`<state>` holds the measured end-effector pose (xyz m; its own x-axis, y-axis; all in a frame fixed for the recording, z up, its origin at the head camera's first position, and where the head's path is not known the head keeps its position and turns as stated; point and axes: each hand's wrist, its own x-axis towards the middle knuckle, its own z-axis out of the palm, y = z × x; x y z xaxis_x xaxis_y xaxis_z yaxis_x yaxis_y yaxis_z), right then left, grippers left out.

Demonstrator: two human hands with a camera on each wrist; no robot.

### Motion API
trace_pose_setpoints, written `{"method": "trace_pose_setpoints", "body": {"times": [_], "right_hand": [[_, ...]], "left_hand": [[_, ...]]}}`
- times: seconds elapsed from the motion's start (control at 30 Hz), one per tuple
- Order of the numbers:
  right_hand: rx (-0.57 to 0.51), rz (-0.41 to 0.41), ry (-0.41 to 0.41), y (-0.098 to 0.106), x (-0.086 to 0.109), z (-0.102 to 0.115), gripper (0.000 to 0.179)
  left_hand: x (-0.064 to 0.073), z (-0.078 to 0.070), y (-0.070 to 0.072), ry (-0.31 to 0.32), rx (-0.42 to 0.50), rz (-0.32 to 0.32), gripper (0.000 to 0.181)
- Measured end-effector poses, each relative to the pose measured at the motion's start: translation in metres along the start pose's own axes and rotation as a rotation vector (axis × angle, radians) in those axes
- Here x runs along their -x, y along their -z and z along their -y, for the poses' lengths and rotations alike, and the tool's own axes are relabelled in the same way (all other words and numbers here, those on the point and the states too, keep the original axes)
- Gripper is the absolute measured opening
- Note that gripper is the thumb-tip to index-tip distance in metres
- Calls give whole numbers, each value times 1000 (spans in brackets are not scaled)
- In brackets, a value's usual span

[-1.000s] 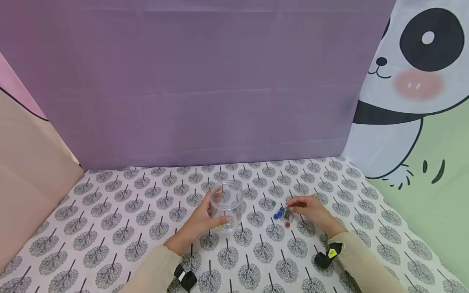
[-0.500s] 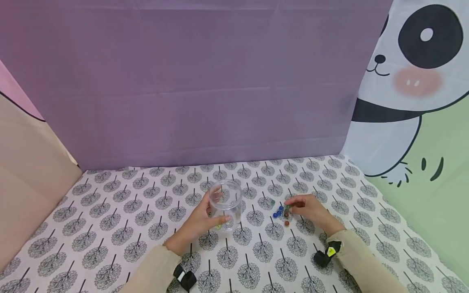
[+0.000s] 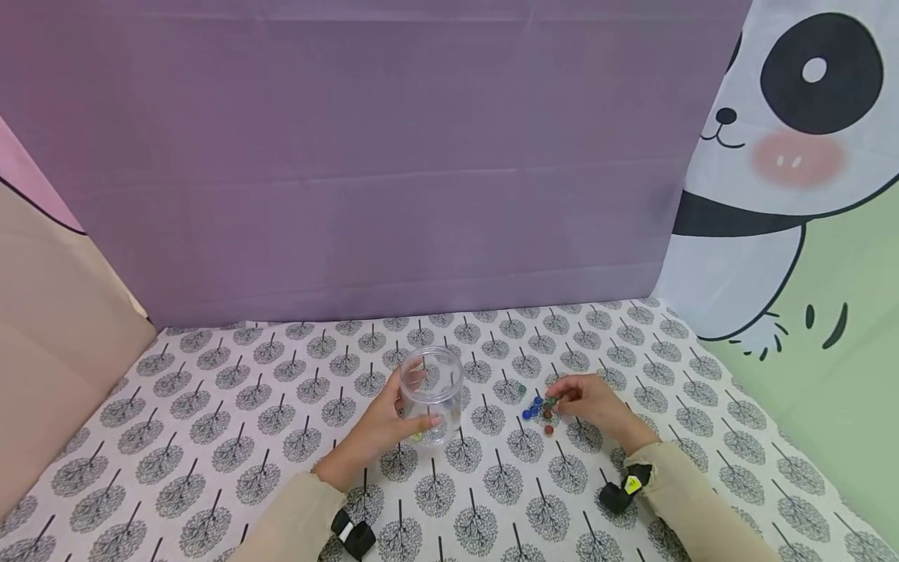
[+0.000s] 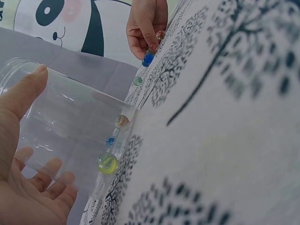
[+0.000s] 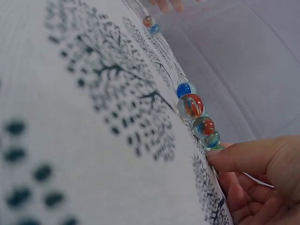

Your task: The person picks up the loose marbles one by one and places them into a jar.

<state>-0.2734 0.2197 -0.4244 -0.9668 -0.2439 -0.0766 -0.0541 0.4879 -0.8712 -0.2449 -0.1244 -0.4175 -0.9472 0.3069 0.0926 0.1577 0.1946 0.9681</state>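
Note:
My left hand grips the side of a clear round jar, thumb on the near side and fingers behind. In the left wrist view a yellow-green marble, a small blue marble and an orange-streaked marble lie at the jar's bottom. To the right, my right hand pinches a green marble between thumb and fingers, low over the cloth. Beside these fingertips lie a red marble, a blue marble and several others in a loose cluster.
A white cloth printed with dark trees covers the table. One green marble lies slightly behind the cluster. A purple curtain hangs at the back, and a panda-printed curtain stands on the right.
Both hands stay almost in place, the left on the jar and the right at the marbles. The whole head view shifts very slightly.

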Motion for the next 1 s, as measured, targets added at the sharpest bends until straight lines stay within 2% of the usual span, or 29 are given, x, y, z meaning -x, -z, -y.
{"method": "trace_pose_setpoints", "body": {"times": [0.5,1.0], "right_hand": [[24,-12,-9,-3,2,4,21],[5,9,24,1,3,4,22]], "left_hand": [[2,2,1,1,0,2,94],[1,2,1,-7,15,16,94]]}}
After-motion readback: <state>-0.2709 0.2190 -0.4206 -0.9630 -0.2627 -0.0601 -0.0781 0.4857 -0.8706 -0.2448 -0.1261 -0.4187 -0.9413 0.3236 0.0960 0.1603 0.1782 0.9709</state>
